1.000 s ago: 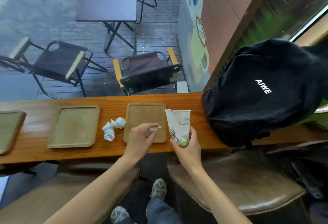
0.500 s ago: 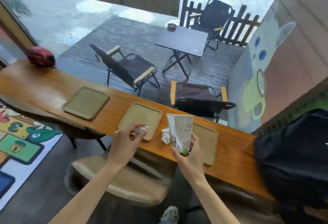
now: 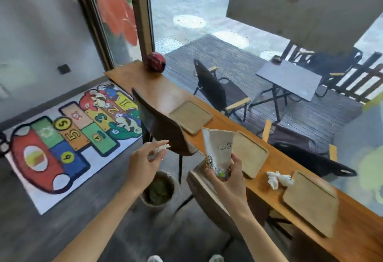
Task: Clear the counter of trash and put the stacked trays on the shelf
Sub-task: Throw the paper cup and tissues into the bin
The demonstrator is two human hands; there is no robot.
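My left hand (image 3: 145, 163) holds a small crumpled white tissue (image 3: 162, 147), off the counter and above a round bin (image 3: 159, 189) on the floor. A flattened printed paper cup (image 3: 217, 152) is gripped at its lower end by my right hand (image 3: 229, 175), near the counter's front edge. Three flat wooden trays lie apart on the long wooden counter (image 3: 159, 93): a far one (image 3: 190, 116), a middle one (image 3: 249, 153) and a near one (image 3: 310, 201). Another crumpled white tissue (image 3: 278, 179) lies on the counter between the middle and near trays.
A brown chair (image 3: 163, 129) stands at the counter beside the bin, and a padded stool (image 3: 209, 193) is below my right hand. A red helmet (image 3: 155, 62) sits at the counter's far end. A colourful hopscotch rug (image 3: 68, 137) covers the floor at left.
The view has swung left toward the floor and bin. My left hand carried the small tissue off the counter to above the bin. My right hand still holds the paper cup.
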